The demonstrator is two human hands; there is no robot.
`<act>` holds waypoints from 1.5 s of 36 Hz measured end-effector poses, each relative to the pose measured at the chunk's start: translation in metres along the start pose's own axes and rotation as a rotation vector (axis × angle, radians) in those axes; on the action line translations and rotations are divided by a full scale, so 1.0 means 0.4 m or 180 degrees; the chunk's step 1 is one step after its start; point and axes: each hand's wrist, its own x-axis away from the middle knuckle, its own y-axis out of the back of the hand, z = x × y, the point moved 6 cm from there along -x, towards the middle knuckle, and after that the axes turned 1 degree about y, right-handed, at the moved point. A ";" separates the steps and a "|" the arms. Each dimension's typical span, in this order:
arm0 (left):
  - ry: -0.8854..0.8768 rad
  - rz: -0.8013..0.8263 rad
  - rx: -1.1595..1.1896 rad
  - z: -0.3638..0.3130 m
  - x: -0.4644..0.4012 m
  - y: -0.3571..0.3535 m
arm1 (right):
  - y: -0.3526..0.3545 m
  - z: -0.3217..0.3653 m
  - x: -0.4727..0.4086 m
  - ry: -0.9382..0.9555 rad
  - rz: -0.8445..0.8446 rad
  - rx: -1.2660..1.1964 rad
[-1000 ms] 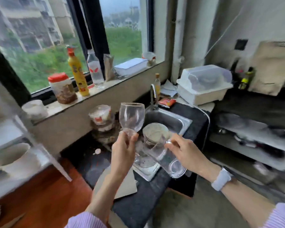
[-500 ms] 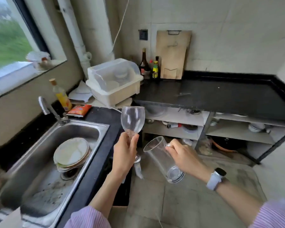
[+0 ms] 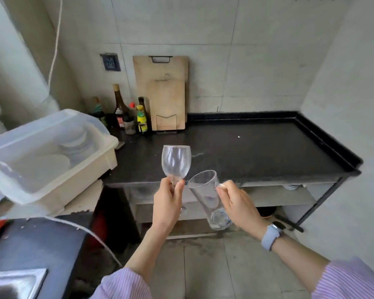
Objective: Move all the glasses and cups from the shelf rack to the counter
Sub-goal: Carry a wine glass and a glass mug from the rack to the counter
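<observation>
Left hand (image 3: pixel 167 203): my fingers curl round the stem of the wine glass (image 3: pixel 176 161); it stands upright, bowl over the counter's front edge.
Right hand (image 3: pixel 239 205): I grip the tumbler (image 3: pixel 207 198) at its side, near the rim; it is tilted, mouth up and left, base down toward the floor, just short of the counter's front edge.
Glasses: rims close together; whether they touch I cannot tell.
Counter (image 3: pixel 257 152): dark top, raised lip along back and right edges.
Dish box (image 3: pixel 50 154): left of the counter, clear lid, plates inside.
Bottles (image 3: pixel 130 114): back-left corner.
Boards (image 3: pixel 162 91): upright against the wall, beside the bottles.
</observation>
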 end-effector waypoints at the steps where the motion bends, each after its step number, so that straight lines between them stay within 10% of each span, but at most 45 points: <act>1: 0.0024 0.0030 0.0025 0.000 -0.048 -0.022 | 0.000 -0.021 -0.041 -0.0007 0.0030 0.0055; 36: 0.1157 0.0266 0.0210 0.273 -1.262 -0.968 | -0.165 -1.016 -1.205 -0.0943 -0.0405 -0.0800; 54: 0.0747 0.0082 0.0328 0.391 -1.504 -1.156 | -0.304 -1.246 -1.387 -0.0914 -0.1084 -0.0911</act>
